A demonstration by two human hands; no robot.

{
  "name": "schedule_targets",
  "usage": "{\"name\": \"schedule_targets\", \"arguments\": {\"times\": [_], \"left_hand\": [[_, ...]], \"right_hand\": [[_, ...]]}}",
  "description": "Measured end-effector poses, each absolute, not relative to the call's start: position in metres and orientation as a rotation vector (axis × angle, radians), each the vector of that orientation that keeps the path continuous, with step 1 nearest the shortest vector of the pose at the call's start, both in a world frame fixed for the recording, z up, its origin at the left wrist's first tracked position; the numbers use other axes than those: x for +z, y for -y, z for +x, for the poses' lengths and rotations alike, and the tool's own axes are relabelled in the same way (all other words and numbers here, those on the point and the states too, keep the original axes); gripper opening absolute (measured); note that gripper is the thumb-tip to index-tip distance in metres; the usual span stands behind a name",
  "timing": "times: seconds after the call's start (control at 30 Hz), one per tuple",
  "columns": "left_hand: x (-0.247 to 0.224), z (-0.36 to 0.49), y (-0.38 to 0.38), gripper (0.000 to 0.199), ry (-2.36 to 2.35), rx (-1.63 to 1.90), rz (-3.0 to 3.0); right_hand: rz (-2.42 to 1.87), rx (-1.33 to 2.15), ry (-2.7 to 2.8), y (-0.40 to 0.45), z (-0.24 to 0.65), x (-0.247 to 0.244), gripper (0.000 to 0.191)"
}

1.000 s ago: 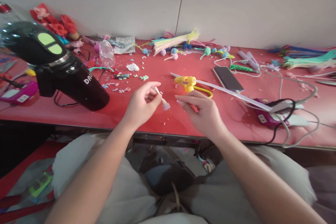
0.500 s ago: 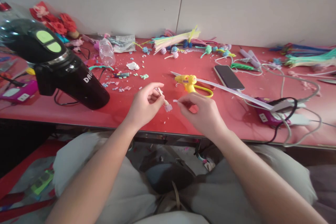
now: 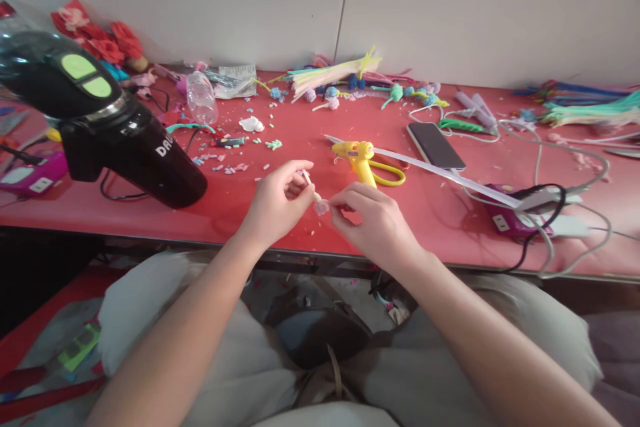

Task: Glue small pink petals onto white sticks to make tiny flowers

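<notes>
- Small stemmed piece [image 3: 321, 207]: pale stem, lilac-pink head; up off the front part of the red table [image 3: 295, 127], between the two hands, head pointing toward the right one.
- Left hand [image 3: 277, 203]: grasping the stem between thumb and fingers; upper end of the stem shows above the thumb.
- Right hand [image 3: 373, 217]: thumb and finger drawn together in a pinch right at the lilac head. Cannot tell whether it grips the head itself or a separate bit.
- Yellow glue gun [image 3: 354, 149]: just beyond the right hand, lying across yellow-handled scissors [image 3: 393, 175]. Long translucent glue stick [image 3: 425, 165] runs from its rear toward the right.
- Phone [image 3: 436, 145]: flat, dark screen up, behind the glue stick. Purple power strip [image 3: 515, 215] farther right, among cables.
- Pastel bits [image 3: 227, 167]: scattered left of the hands; white clump [image 3: 250, 124] behind them.
- Black appliance [image 3: 145, 153]: tilted, two light-green panels, left side of table. Clear plastic bottle [image 3: 201, 99] behind it to the right.
- Back edge, by the wall [image 3: 250, 7]: bundle of pale fuzzy stems [image 3: 330, 77] with small pom-poms near it; second bundle [image 3: 595, 108] far right; red flowers [image 3: 107, 47] far left.
</notes>
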State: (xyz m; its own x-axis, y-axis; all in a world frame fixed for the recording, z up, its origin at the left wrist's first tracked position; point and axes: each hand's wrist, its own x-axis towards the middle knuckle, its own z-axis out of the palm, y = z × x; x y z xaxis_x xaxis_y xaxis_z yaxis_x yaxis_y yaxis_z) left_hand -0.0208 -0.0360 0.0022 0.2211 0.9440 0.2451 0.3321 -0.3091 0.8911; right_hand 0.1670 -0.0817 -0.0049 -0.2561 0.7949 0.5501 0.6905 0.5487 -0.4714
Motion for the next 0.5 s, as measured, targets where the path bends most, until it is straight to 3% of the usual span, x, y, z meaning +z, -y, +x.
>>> {"name": "schedule_targets", "arguments": {"times": [0.5], "left_hand": [[0.0000,-0.0172,0.0343,0.029,-1.177,1.075,1.671]], "right_hand": [[-1.223,0.113,2.102,0.0830,0.1669,-0.0060,0.023]]}}
